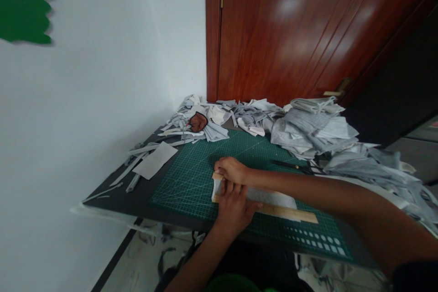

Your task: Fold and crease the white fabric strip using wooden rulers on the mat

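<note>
A piece of pale grey cloth [273,197] lies on the green cutting mat [191,178], with a wooden ruler [290,213] along its near edge. My left hand [234,210] presses down on the ruler and cloth, fingers stretched forward and thumb out to the right. Just beyond it, my right hand [232,170] is closed by the cloth's far left corner. A second wooden strip [217,176] shows under that hand; whatever its fingers hold is hidden. The right forearm crosses over the cloth's far side.
Dark scissors [290,165] lie beyond my right forearm. Stacked grey cloth [313,127] stands at the back right, with loose scraps [256,114] behind the mat. At left are a pale rectangular sheet [155,159] and thin strips. A wall and brown door [273,32] border the table.
</note>
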Demonstrator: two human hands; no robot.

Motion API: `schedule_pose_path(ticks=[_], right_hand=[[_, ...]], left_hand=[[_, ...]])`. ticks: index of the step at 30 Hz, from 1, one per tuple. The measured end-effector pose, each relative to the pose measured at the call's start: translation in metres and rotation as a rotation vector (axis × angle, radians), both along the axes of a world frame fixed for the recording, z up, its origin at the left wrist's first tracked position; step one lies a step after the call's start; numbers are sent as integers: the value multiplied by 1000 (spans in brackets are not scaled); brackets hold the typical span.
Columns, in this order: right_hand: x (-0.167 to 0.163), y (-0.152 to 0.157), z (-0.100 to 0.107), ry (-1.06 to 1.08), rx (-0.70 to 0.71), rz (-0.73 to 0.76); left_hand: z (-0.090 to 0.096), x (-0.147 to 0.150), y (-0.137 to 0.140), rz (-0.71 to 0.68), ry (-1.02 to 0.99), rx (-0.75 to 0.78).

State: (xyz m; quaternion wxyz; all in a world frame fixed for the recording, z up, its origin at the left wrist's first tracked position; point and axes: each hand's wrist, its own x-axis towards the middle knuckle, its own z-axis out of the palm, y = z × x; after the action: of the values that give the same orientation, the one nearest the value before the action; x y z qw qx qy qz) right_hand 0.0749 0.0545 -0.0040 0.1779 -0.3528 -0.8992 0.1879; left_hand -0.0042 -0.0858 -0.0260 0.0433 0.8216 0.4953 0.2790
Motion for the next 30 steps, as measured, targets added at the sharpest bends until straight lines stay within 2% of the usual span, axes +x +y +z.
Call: schedule_pose_path(ticks=[10, 20, 30], right_hand=[[8, 0, 4, -154, 47, 31], [35, -6, 24, -220, 14, 77], [69, -7, 20, -179, -17, 105]], left_hand=[[-5, 0, 1, 6, -4, 27], [-3, 2, 2, 20, 32, 27], [-6, 2, 4, 20, 42, 60]])
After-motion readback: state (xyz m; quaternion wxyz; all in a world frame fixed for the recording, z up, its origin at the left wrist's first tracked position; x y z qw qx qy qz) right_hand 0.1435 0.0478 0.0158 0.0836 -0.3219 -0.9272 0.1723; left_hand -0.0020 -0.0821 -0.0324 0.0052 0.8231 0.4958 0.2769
